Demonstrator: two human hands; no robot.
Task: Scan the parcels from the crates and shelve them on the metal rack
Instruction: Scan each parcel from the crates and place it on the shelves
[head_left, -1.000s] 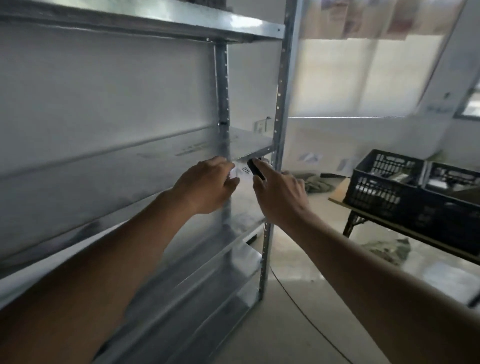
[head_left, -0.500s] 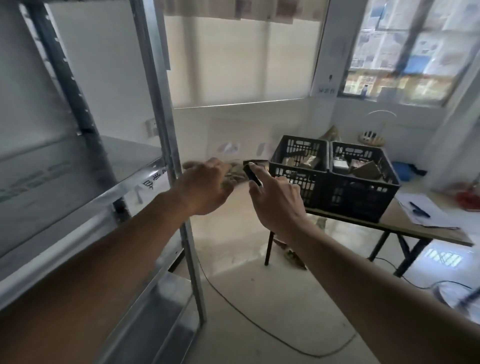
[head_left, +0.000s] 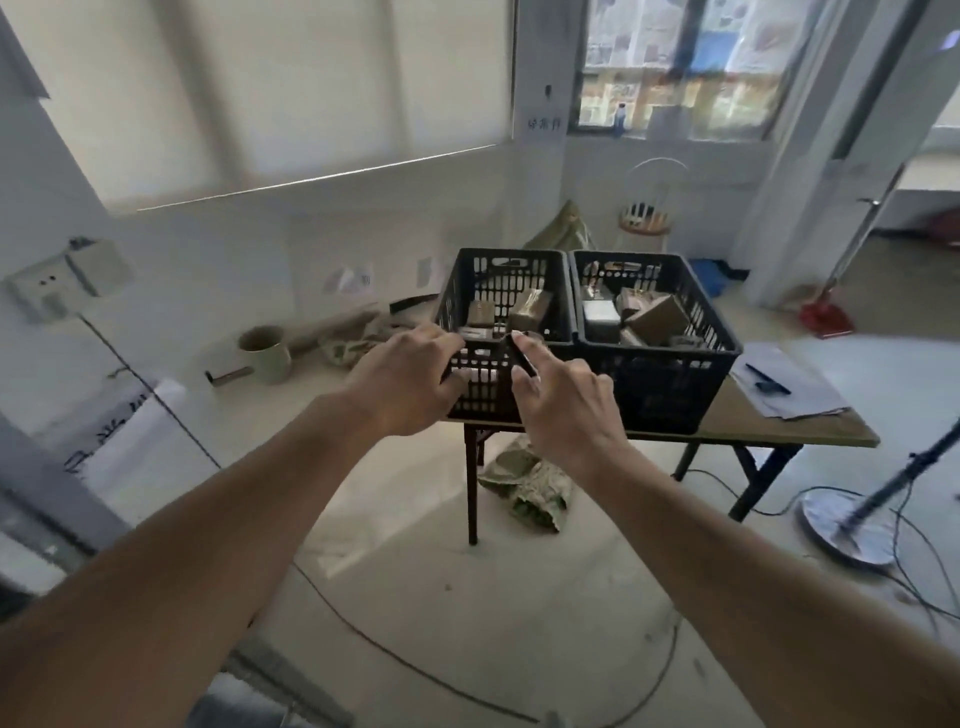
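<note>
I see my right hand (head_left: 563, 402) pinching a small dark scanner (head_left: 522, 354) between thumb and forefinger, kept ready for the next label, while my left hand (head_left: 410, 382) is loosely curled and holds nothing. The parcels (head_left: 530, 310) lie in the two black crates (head_left: 655, 382) on the bench (head_left: 789, 434), just beyond both hands, probably my next reach.

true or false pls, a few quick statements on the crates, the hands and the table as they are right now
1. Two black crates sit side by side on the table. True.
2. Both crates are empty. False: each holds parcels.
3. The right hand pinches a small dark scanner. True.
4. The left hand grips a parcel. False: it holds nothing.
5. A pen lies on the floor. False: the pen lies on papers on the table.
</note>
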